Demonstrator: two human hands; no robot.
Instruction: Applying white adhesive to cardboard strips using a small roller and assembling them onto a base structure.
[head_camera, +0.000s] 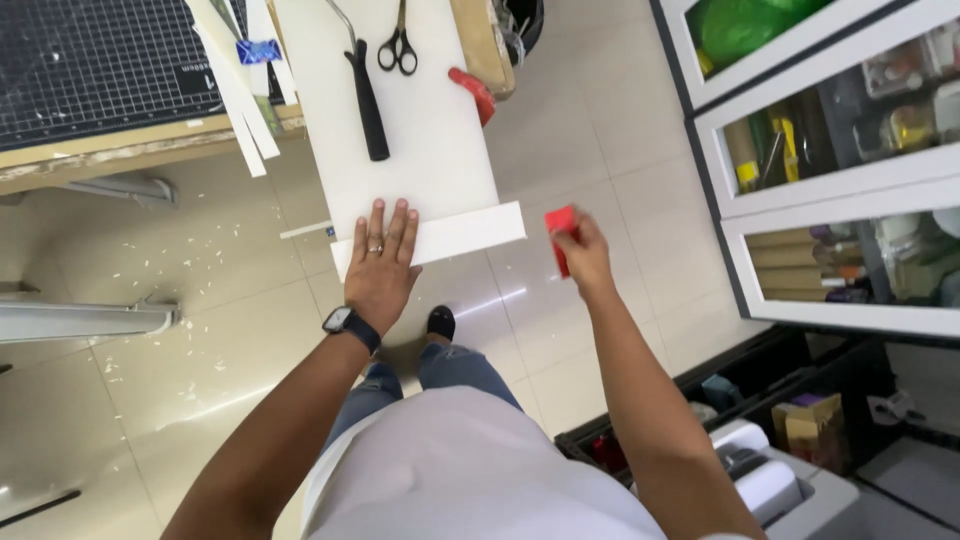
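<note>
— Why's the left hand (381, 262) flat, fingers spread, at frame centre?
— Pinning the white foam board (420, 170) steady on the table (120, 150). Right hand (580, 255), just right of it, grips a red cutter (561, 232).

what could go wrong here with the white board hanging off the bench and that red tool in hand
The white board juts well past the bench, pinned near its free end only by the left hand; it might tip or sag under pressure. The scissors and black-handled tool lying loose on it could slide to the floor. The red tool in the right hand may be a cutter, so fingers near the edge seem exposed.
</note>
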